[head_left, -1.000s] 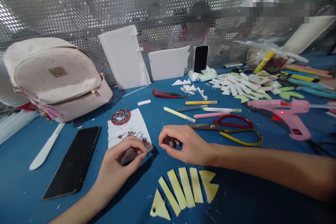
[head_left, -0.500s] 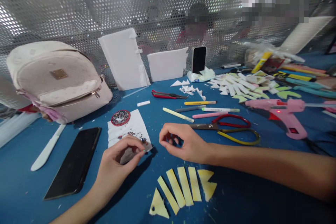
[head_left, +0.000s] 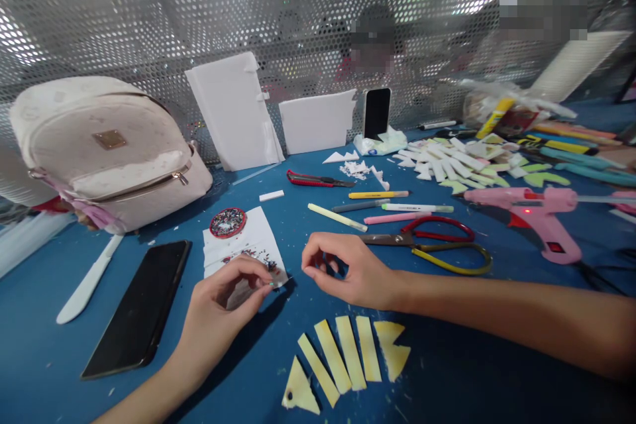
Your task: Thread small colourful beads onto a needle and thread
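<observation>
My left hand point(head_left: 226, 305) is closed in a pinch, with thumb and forefinger together over the edge of a white paper point(head_left: 271, 228). A tiny greenish speck shows at its fingertips; what it is I cannot make out. My right hand point(head_left: 348, 268) is also pinched, a short gap to the right, and any small thing in it is too fine to name. Dark and red small bits point(head_left: 251, 254) lie scattered on the paper. A round red-rimmed piece filled with dark specks point(head_left: 227, 222) rests on it. Yellow cut pieces point(head_left: 350, 352) form a fish shape below my hands.
Scissors point(head_left: 444, 246) and several pens point(head_left: 380, 195) lie beyond my right hand, with a red cutter knife point(head_left: 318, 179) behind. A pink glue gun point(head_left: 539, 218) is at right. A black phone point(head_left: 139, 308), white plastic knife point(head_left: 89, 281) and backpack point(head_left: 114, 152) are at left.
Both hands keep almost the same pose and place. The left hand has shifted very slightly to the left.
</observation>
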### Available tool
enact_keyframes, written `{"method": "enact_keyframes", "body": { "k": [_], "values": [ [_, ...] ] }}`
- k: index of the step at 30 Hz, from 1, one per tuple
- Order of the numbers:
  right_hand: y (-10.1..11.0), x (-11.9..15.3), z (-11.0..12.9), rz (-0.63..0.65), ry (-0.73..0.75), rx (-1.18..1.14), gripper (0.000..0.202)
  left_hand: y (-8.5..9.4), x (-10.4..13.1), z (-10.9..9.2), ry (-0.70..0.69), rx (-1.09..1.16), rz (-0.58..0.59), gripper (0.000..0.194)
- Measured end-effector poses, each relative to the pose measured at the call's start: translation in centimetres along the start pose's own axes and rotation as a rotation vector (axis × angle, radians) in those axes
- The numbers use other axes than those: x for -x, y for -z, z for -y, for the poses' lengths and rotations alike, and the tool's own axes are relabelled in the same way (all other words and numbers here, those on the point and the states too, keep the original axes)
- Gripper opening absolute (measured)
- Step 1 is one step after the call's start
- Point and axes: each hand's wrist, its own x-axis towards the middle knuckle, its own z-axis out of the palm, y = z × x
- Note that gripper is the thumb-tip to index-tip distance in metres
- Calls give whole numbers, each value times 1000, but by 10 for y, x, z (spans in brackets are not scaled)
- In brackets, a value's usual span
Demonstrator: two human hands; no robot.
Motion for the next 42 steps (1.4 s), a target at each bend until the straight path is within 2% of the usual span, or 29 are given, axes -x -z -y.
{"method": "enact_keyframes", "body": {
  "k": [13,26,30,37,42],
  "values": [
    [0,0,1,-10,7,-17,4,0,-3,-2,123,164,7,4],
    [-1,-1,1,-4,5,3,4,0,-3,-3,94,158,-3,5],
    [-1,-2,1,5,22,34,4,-2,-3,-5,39,111,-13,8],
    [-3,-2,0,56,95,101,6,-4,0,-9,-127,-116,4,10],
    [-4,-2,1,48,118,140,7,-4,0,-9,-171,-183,5,10]
  ]
}}
